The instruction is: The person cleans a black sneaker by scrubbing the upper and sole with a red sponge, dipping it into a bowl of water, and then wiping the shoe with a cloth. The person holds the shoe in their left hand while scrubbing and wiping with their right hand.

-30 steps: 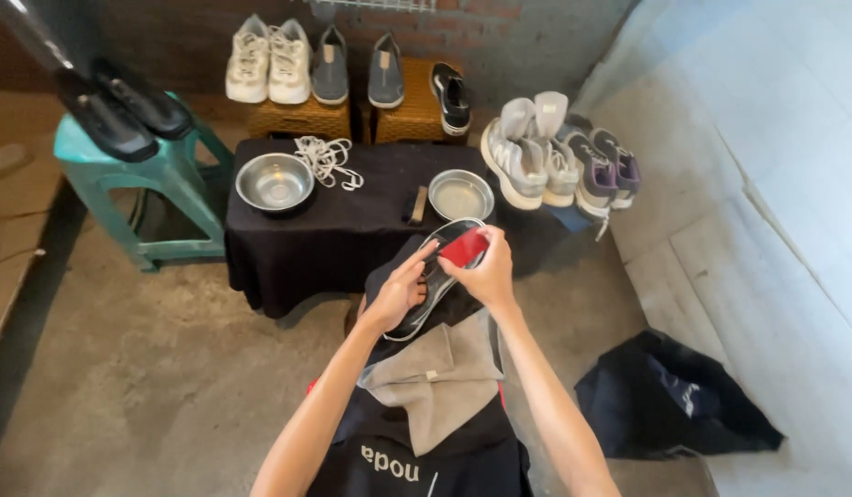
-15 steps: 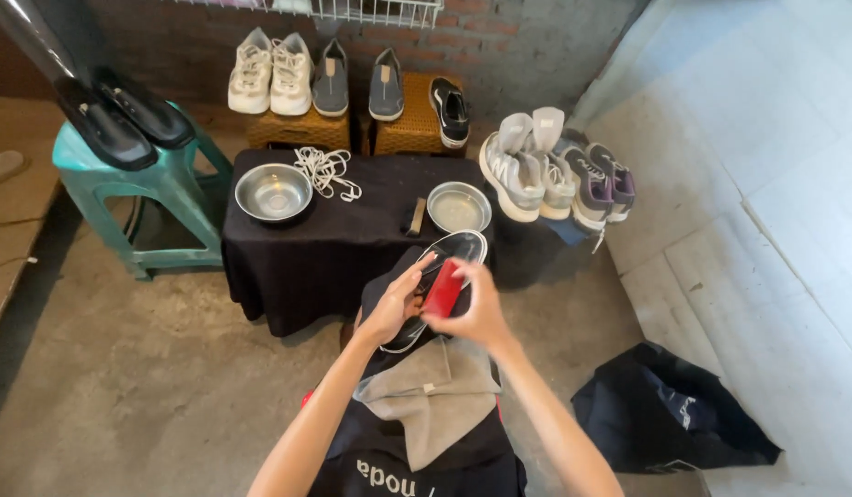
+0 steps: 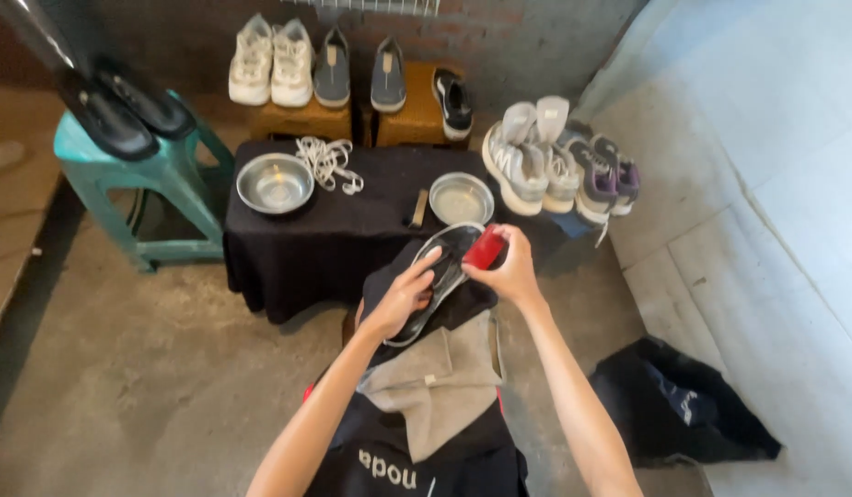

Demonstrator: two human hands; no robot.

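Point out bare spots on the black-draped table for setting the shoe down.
Free: the black table between the left steel bowl and the right steel bowl, in front of the white laces; also its front-left edge. Crowded: the right end, where the grey sneakers stand, and the spot near the small brush.

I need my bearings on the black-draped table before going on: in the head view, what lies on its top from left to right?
Steel bowl → loose white shoelaces → small brown brush → second steel bowl → grey and white sneakers → grey and purple sneakers at the right end of the black-draped table.
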